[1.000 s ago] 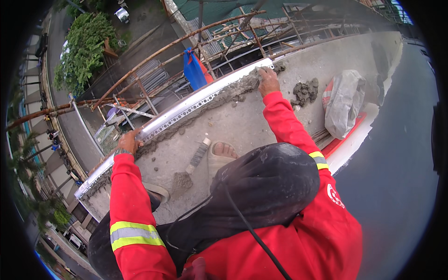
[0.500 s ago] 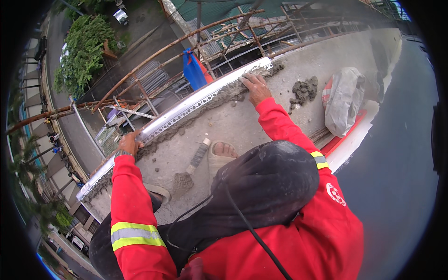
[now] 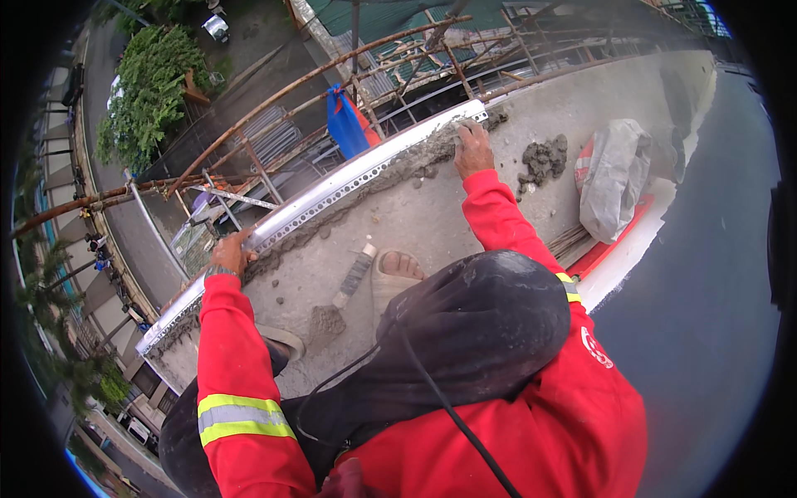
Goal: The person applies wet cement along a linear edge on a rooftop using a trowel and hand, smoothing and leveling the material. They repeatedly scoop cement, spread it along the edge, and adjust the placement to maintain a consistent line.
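Observation:
A long white edge trim [image 3: 332,178] with a perforated flange runs diagonally along the ledge's outer edge, bedded on grey mortar [image 3: 427,158]. My left hand [image 3: 230,253] is closed round it toward its left part. Close to its far right end, my right hand [image 3: 473,151] bends its fingers down at the flange and mortar; whatever lies under the fingertips is hidden. A trowel with a taped handle [image 3: 357,274] lies by my foot, its blade [image 3: 325,321] coated with mortar.
A mortar heap [image 3: 544,162] and a whitish sack [image 3: 614,183] sit on the concrete ledge [image 3: 390,220] to the right. Beyond the trim stand rusty scaffold pipes [image 3: 324,73] and a blue and red cloth [image 3: 347,124], with a street far below. A black cable [image 3: 440,394] crosses my lap.
My right hand has slid right along the trim, its fingers going from laid over the trim to bent down at its inner edge. The left hand has stayed in place.

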Available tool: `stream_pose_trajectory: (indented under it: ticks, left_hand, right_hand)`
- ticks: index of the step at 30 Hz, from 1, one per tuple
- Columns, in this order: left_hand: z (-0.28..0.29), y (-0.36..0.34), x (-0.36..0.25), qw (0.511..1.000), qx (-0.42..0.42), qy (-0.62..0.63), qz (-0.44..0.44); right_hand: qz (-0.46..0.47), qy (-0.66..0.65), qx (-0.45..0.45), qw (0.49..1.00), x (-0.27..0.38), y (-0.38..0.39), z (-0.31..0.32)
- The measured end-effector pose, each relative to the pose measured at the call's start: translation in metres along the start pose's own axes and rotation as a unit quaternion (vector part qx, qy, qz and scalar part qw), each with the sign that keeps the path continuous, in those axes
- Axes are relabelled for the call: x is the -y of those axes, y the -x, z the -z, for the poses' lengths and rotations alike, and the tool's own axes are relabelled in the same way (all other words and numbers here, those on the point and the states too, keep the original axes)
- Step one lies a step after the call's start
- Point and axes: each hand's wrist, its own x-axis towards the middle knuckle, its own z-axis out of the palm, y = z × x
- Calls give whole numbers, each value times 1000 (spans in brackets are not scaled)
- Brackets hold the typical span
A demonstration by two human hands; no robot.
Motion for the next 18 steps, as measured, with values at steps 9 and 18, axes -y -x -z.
stream_pose_trajectory:
  ticks: [9,18]
  left_hand:
    - [9,4,-8,1000,9,12,11]
    - [9,0,-8,999,34,-15,24]
  right_hand:
    - [65,-6,30,997,-6,-2,3]
    - [12,-28,3,1000,-3,23,10]
